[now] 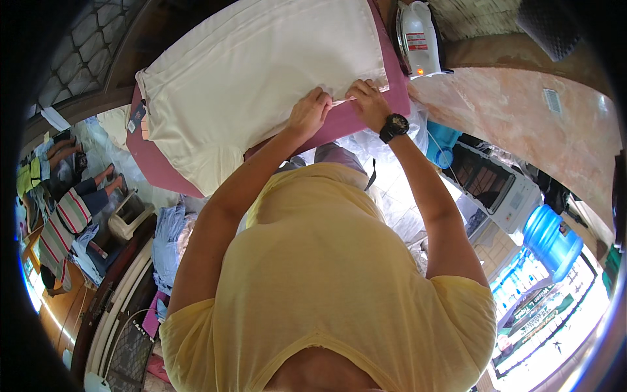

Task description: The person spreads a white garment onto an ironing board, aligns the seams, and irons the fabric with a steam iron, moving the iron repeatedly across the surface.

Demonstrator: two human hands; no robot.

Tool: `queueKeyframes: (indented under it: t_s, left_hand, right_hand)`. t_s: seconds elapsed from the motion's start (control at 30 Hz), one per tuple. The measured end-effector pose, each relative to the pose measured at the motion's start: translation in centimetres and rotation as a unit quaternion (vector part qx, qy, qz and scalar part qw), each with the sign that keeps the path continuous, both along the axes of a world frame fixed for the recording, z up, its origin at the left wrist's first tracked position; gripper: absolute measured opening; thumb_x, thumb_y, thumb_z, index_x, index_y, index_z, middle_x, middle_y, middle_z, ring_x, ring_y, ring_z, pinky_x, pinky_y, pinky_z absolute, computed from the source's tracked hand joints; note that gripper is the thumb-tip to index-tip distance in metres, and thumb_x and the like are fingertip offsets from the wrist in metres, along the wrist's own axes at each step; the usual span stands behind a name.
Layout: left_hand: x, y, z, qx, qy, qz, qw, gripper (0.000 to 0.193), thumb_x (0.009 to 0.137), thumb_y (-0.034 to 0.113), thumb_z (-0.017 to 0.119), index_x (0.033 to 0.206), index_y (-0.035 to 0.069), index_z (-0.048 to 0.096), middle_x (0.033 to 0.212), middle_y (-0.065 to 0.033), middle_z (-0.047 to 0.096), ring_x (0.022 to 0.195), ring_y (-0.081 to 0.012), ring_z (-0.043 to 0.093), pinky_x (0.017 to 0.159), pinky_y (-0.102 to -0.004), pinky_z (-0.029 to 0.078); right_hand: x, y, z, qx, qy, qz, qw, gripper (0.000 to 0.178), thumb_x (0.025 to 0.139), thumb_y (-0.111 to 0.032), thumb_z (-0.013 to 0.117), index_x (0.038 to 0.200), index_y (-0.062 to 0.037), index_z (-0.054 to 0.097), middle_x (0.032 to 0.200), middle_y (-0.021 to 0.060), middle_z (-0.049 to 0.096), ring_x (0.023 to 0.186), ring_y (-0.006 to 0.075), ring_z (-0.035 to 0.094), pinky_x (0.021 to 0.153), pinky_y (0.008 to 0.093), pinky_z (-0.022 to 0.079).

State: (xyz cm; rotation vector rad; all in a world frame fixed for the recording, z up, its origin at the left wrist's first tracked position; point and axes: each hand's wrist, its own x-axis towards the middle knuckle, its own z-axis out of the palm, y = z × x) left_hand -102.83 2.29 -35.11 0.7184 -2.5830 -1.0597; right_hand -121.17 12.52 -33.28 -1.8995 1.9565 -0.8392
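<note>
- A cream-white garment (261,72) is lying spread over a pink ironing board (366,114), covering most of the padded top; only a strip of pink is showing along the near edge and at the rounded end on the person's left.
- The left hand (308,112) is curling its fingers onto the near hem of the garment, knuckles up, pinching or pressing the fabric edge; the exact grip under the fingers is hidden.
- The right hand (367,101), with a black wristwatch (394,126) on the wrist, is closing on the same hem just beside the left, and a thin folded edge of cloth is showing between the two hands.
- The cloth is looking light, soft and limp: it is draping over the board's edge and creasing gently, so it will likely slide and bunch if pulled from one point only.
- The hem and side seams seem the firmest places to take hold of, since doubled cloth stretches less than the open panel; two hands spaced along an edge should be keeping it flat.
- A tag (137,117) is hanging at the garment's far left end, near the collar area.
- A white steam iron (418,39) is standing on its heel at the board's right end, well apart from both hands, with a small orange light glowing.
- Folded blue clothes (168,242) are lying below the board on the left.
</note>
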Motion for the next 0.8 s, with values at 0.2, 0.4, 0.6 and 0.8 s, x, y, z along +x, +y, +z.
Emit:
queueKeyframes:
  t_s: [0.2,0.4,0.6,0.8]
  left_hand:
    - [0.1,0.6,0.3,-0.109,0.015,-0.052,0.993,0.016,0.085,0.009,0.058,0.101,0.005,0.056,0.094,-0.0113,0.056,0.098,-0.0313,0.056,0.079,-0.0426,0.050]
    - [0.3,1.1,0.9,-0.109,0.003,-0.029,0.994,0.020,0.084,0.005,0.058,0.103,0.002,0.052,0.098,-0.0163,0.056,0.099,-0.0336,0.056,0.082,-0.0430,0.049]
    - [0.1,-0.3,0.5,-0.014,-0.007,-0.014,1.000,0.018,0.082,0.000,0.056,0.099,0.002,0.049,0.096,-0.0185,0.059,0.095,-0.0360,0.059,0.081,-0.0448,0.050]
    - [-0.7,-1.2,1.9,0.003,-0.005,-0.012,1.000,0.016,0.081,0.000,0.059,0.095,0.002,0.053,0.096,-0.0171,0.061,0.093,-0.0356,0.062,0.080,-0.0448,0.051]
  right_hand:
    - [0.2,0.0,-0.5,0.021,0.053,0.017,0.998,0.010,0.075,-0.003,0.062,0.083,-0.0076,0.059,0.093,0.0044,0.055,0.095,0.0244,0.054,0.080,0.0389,0.046]
    - [0.1,-0.4,0.7,0.041,0.124,0.066,0.989,0.019,0.075,-0.002,0.057,0.093,-0.0059,0.054,0.096,0.0082,0.053,0.099,0.0274,0.054,0.082,0.0405,0.047]
    - [-0.3,-2.0,0.4,0.081,0.162,0.081,0.980,0.028,0.073,0.004,0.055,0.099,-0.0048,0.050,0.103,0.0110,0.053,0.099,0.0318,0.054,0.083,0.0412,0.049]
    - [-0.9,-1.9,0.1,0.100,0.219,0.107,0.965,0.022,0.081,-0.004,0.052,0.103,-0.0051,0.050,0.104,0.0121,0.055,0.103,0.0304,0.057,0.085,0.0414,0.052]
